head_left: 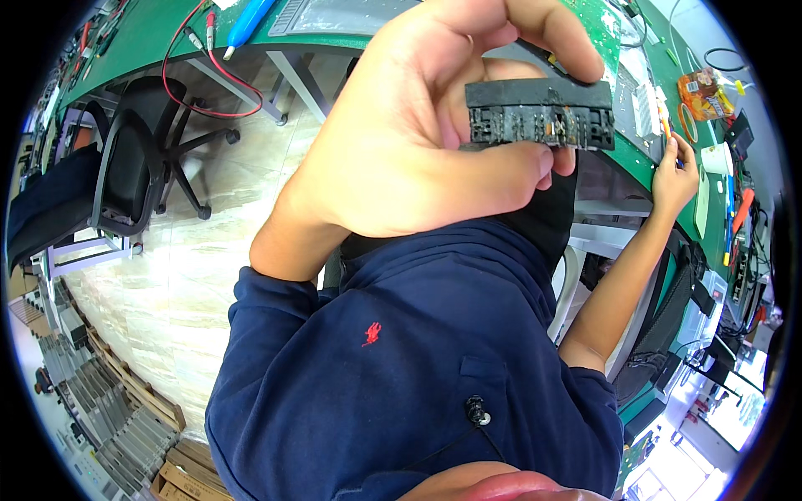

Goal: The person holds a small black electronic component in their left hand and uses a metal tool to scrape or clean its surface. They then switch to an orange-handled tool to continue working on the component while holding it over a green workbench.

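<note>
The left hand, raised close to the camera before the near edge of a green workbench, grasps a black plastic block between thumb and curled fingers; rows of small metal pins show along its side. Farther right, at the workbench's near edge, the right hand pinches a thin orange stick. Near it are an orange snack bag and a white cup. At left, a red cable hangs over the near edge.
</note>
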Tool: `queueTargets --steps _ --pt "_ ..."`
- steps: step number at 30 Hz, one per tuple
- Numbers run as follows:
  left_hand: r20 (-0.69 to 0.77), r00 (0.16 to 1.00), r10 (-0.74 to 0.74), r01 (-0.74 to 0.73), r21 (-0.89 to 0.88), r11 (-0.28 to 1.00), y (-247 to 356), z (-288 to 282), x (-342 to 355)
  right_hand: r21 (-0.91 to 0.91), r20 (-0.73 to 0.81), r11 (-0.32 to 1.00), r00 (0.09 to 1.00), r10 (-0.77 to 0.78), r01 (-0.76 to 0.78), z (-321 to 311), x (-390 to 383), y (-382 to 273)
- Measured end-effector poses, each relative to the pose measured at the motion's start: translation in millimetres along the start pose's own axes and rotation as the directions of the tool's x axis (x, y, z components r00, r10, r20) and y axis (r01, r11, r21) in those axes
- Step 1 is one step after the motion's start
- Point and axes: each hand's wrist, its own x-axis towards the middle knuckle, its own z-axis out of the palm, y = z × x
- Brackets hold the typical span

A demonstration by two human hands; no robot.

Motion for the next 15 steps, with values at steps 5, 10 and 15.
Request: queueTargets --steps 5,10,15 --pt "0.007 1.0 0.004 -0.004 0.003 1.0 1.9 1.0 -0.1 0.011 -0.009 1.0 1.0 -0.017 0.017 -0.4 -0.6 0.9" --pt "0.01 1.0 0.006 -0.006 0.008 1.0 2.7 2.2 0.1 0.035 -0.011 0.999 1.0 -0.027 0.027 0.7 -0.7 2.1" --pt "0.012 1.0 0.012 -0.012 0.011 1.0 4.7 2.2 1.1 0.019 -0.01 1.0 1.0 -0.02 0.02 0.6 0.0 3.3"
